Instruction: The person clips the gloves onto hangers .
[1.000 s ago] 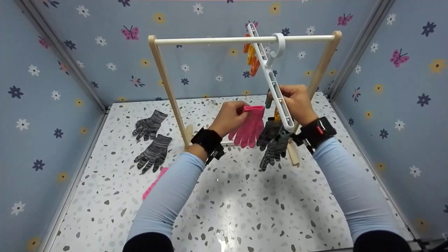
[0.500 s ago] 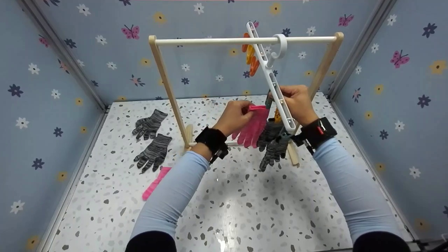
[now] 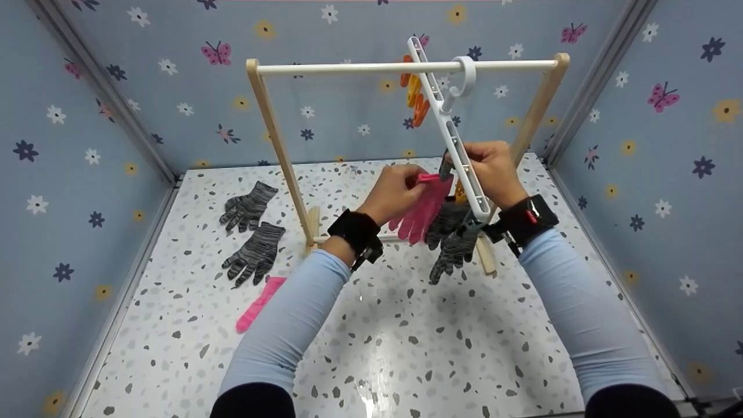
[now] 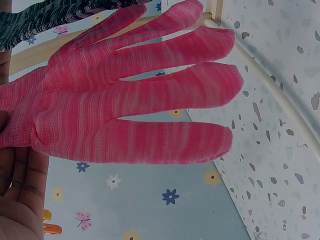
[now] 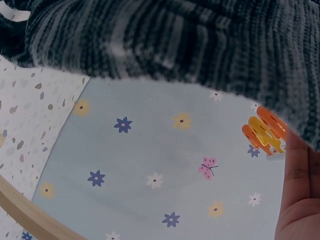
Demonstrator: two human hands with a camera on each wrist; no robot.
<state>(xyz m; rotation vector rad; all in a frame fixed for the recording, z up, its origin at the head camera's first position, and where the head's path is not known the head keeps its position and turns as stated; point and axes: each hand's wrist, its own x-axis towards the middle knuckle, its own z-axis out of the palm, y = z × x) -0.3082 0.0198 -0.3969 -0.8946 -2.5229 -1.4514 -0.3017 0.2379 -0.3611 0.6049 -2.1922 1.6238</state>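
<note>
My left hand (image 3: 390, 194) pinches a pink knit glove (image 3: 421, 212) by its cuff, fingers hanging down; the left wrist view shows the glove (image 4: 135, 95) spread wide. My right hand (image 3: 493, 171) holds a dark clothespin (image 3: 446, 167) under the white clip hanger (image 3: 443, 116). That clothespin meets the cuff's right corner; whether it bites the fabric I cannot tell. Dark grey striped gloves (image 3: 454, 252) hang at the hanger's near end, a yellow clothespin (image 3: 460, 191) above them. One grey glove (image 5: 150, 40) fills the top of the right wrist view, where fingers (image 5: 300, 185) show at the edge.
The hanger hooks over the white rail (image 3: 360, 69) of a wooden-legged rack. Orange and yellow clothespins (image 3: 419, 110) hang at its far end. On the speckled surface lie two grey gloves (image 3: 249, 206) and a pink knit item (image 3: 259, 305), partly behind my left sleeve.
My left hand has moved right with the pink glove, bringing its cuff to the dark clothespin. The right hand has stayed nearly still. More of the pink item on the surface shows.
</note>
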